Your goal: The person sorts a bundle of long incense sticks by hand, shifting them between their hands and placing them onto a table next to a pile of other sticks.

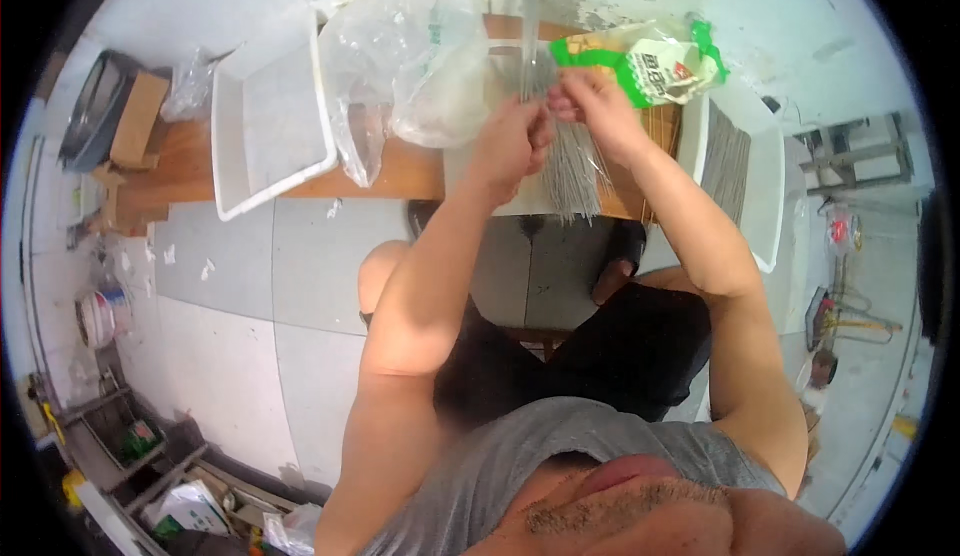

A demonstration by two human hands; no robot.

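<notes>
My left hand (517, 139) is closed around the lower end of a long, narrow clear plastic sleeve (531, 23) that rises towards the wall. Close at its right, my right hand (589, 105) has its fingertips pinched together near the sleeve's end; what lies between them is too small to tell. Under both hands a bundle of thin grey rods or wires (574, 181) lies fanned out at the front edge of the wooden table (397, 173). A green and yellow printed plastic bag (637, 60) lies just beyond my right hand.
A large clear plastic bag (442, 53) and a white plastic tray (274, 120) stand to the left. At the right, another white tray (769, 181) holds many grey rods (726, 158). Cardboard pieces (141, 120) are at the table's left end. My knees are below the front edge.
</notes>
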